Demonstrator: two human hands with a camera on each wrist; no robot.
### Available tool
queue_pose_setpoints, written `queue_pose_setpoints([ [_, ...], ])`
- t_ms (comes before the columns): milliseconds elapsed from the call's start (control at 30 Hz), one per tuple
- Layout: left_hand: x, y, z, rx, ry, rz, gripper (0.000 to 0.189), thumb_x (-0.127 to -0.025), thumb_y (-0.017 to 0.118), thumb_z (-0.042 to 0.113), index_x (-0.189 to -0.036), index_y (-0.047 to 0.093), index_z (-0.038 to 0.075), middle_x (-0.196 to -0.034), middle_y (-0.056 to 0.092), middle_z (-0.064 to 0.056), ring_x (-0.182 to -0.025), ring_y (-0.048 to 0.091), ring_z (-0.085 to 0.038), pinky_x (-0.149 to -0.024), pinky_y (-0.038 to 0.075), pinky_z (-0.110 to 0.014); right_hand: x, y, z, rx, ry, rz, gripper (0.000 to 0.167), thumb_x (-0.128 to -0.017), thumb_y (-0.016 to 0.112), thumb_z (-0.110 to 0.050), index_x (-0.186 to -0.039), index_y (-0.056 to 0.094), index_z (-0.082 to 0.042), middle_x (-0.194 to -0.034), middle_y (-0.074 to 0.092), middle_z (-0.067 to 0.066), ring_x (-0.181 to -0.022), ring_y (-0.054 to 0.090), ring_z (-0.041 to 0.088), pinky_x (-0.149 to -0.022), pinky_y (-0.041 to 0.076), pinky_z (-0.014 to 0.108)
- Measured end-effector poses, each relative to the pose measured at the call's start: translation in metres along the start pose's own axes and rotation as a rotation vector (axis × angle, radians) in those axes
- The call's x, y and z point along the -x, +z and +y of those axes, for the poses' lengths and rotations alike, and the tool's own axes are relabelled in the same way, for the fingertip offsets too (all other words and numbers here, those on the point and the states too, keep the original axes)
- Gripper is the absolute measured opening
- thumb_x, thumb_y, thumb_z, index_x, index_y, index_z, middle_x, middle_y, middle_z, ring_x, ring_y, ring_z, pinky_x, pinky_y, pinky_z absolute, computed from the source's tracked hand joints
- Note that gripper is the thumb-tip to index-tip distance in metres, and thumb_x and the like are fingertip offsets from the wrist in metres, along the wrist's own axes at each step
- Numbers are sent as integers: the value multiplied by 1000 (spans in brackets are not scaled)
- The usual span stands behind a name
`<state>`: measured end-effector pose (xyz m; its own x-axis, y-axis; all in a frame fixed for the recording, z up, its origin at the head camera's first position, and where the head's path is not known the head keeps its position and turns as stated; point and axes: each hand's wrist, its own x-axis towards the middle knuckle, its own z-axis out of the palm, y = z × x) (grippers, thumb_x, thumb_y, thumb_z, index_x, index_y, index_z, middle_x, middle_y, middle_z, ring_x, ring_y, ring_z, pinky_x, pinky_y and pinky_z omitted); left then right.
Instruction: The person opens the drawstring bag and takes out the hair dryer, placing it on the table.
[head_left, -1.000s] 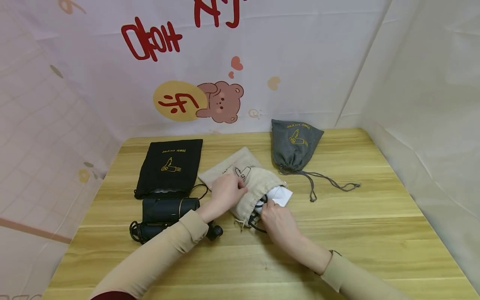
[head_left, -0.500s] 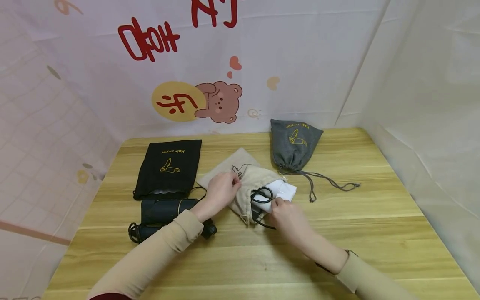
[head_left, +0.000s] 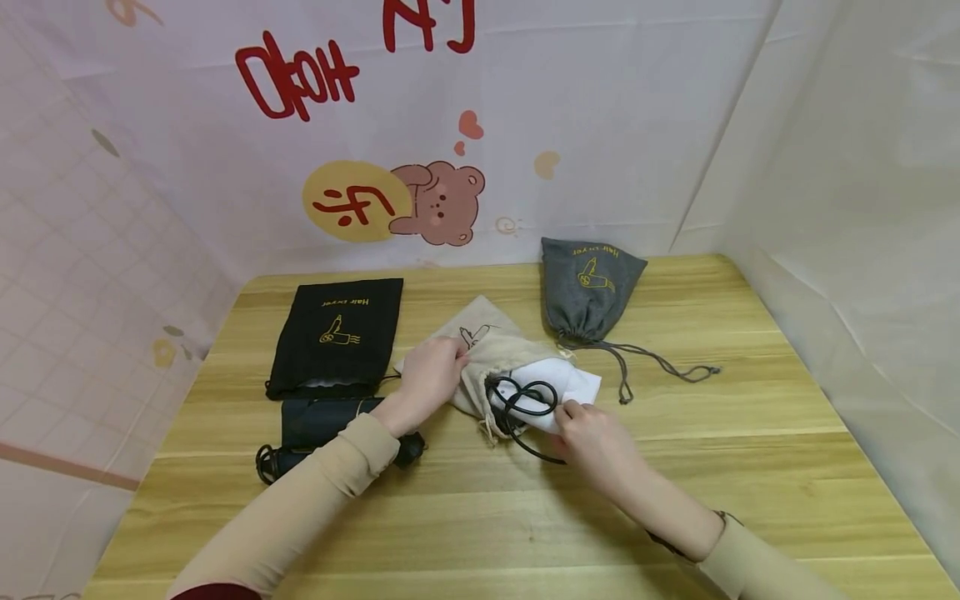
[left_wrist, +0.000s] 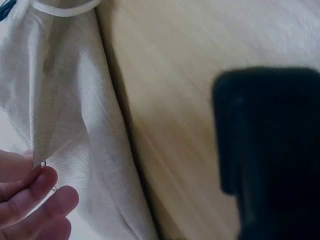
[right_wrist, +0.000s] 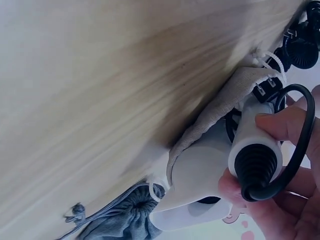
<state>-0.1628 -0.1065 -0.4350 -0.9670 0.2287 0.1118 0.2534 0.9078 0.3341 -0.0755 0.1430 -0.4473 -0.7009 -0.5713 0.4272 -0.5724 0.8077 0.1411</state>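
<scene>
In the head view, the white hair dryer (head_left: pixel 546 372) lies partly inside the mouth of a beige bag (head_left: pixel 491 357) on the wooden surface (head_left: pixel 780 433), between the left hand (head_left: pixel 426 377) on the cloth and the right hand (head_left: pixel 602 447) at the dryer, with a gray bag (head_left: pixel 591 287) behind and a black bag (head_left: pixel 337 337) and black hair dryer (head_left: pixel 318 422) to the left. In the left wrist view, the left fingers pinch a fold of the beige cloth. In the right wrist view, the right fingers grip the white dryer's handle (right_wrist: pixel 256 132), its black cord (right_wrist: pixel 306 135) curving beside them.
</scene>
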Motion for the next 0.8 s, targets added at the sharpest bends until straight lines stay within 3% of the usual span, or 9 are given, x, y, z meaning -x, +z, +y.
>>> queue_pose_setpoints([
  [333, -7, -7, -8, -37, -56, -75, 16, -102, 69, 19, -91, 76, 10, -86, 76, -7, -71, 68, -21, -58, 52, -33, 15, -6, 9, -23, -24, 38, 40, -64, 98, -20, -79, 64, -8, -76, 62, 1, -58, 59, 15, -52, 52, 28],
  [500, -12, -14, -14, -51, -44, -94, 18, -104, 67, 18, -91, 74, 9, -83, 74, -7, -68, 64, -19, -58, 49, -31, 25, -11, 15, -58, -26, 51, 42, -62, 100, -19, -83, 65, -8, -77, 65, 0, -61, 61, 14, -55, 54, 28],
  [667, -18, -19, -18, 23, -81, -151, 18, -106, 63, 16, -96, 73, 6, -84, 72, -9, -66, 61, -17, -56, 44, -26, 29, -12, 21, -85, -45, 89, 42, -61, 99, -16, -85, 66, -8, -77, 65, 0, -61, 60, 13, -53, 53, 28],
  [800, -27, -20, -20, 59, -113, -153, 28, -107, 58, 10, -81, 64, 5, -71, 60, -8, -60, 50, -15, -54, 37, -24, 32, -14, 26, -114, -48, 110, 41, -60, 98, -12, -88, 68, -8, -78, 67, 0, -61, 60, 12, -53, 52, 28],
])
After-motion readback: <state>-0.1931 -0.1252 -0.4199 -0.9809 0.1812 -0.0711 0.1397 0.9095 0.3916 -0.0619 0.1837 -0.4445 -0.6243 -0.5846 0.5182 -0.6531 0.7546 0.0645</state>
